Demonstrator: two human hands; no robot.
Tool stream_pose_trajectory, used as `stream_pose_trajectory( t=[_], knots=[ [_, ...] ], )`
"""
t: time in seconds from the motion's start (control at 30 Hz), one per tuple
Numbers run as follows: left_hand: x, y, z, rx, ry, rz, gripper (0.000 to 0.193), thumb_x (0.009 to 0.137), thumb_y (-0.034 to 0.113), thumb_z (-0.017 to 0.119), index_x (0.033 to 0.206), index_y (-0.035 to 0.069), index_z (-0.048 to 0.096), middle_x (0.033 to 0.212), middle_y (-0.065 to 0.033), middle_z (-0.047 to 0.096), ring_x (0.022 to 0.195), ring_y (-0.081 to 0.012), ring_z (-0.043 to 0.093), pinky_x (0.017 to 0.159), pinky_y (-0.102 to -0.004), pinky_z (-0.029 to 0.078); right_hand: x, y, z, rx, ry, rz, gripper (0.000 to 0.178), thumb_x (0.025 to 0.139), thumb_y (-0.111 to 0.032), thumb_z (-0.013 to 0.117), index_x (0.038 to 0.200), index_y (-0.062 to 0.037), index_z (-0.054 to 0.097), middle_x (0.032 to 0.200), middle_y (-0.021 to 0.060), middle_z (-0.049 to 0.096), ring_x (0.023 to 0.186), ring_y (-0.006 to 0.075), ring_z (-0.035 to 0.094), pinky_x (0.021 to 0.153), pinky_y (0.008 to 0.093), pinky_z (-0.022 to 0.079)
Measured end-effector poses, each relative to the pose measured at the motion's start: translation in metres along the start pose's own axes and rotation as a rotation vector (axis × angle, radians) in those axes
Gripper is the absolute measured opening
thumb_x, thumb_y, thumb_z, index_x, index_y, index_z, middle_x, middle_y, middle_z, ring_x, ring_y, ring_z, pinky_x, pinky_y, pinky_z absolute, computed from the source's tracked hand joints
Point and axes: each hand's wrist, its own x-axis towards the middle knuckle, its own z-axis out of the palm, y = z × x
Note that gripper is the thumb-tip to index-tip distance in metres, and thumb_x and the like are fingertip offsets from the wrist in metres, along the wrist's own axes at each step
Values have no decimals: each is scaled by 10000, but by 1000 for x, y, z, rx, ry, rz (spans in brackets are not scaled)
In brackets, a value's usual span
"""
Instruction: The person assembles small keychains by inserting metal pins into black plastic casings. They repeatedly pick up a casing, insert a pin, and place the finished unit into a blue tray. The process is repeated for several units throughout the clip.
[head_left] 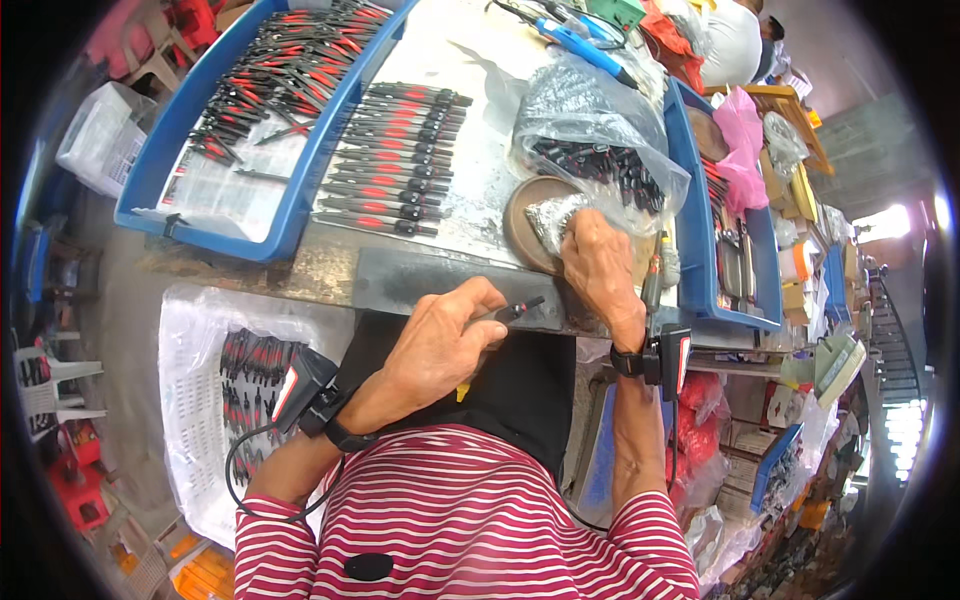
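Note:
My left hand (435, 345) is closed around a slim dark pen-like piece (522, 308) with a hint of red, held just in front of the table edge. Its black tip points up and to the right. At a round brown dish (520, 225), my right hand (600, 262) has its fingers bent together over small silver metal parts (547, 222). The fingertips are hidden among those parts. Left of the dish, several black, grey and red pen-like tools (390, 168) lie side by side in a column. Behind the dish rests a clear plastic bag (590, 105) of black pieces.
A blue tray (283, 225) heaped with similar tools stands at the left, another blue tray (750, 318) at the right. A red-and-black handled tool (654, 275) lies beside my right wrist. Below the table's left part sits a white basket (190, 400) with more tools.

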Motion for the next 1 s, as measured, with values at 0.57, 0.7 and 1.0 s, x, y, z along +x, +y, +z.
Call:
stream_pose_trajectory(
  t=[0.57, 0.7, 1.0],
  knots=[
    [5, -4, -2, -335, 5, -73, 184, 892, 68, 523, 1050, -17, 480, 735, -79, 582, 566, -74, 502, 476, -193, 391, -5, 1, -1, 217, 155, 98, 83, 843, -78, 566, 857, 2, 576, 719, 153, 615, 622, 272, 609, 569, 379, 467],
    [8, -5, 0, -374, 14, -64, 188, 894, 70, 532, 1048, -15, 465, 723, -90, 579, 556, -81, 491, 471, -195, 388, -7, 10, -8, 828, 9, 414, 113, 884, -73, 549, 917, 27, 591, 726, 64, 622, 607, 85, 580, 502, 227, 447],
    [20, -2, 11, -410, 47, -55, 198, 898, 61, 518, 1042, -64, 468, 702, -75, 591, 533, -63, 498, 449, -189, 395, -15, -5, -17, 1247, 71, 569, 110, 894, -83, 572, 942, 14, 594, 749, 55, 612, 571, 64, 518, 494, 189, 403]
  ],
)
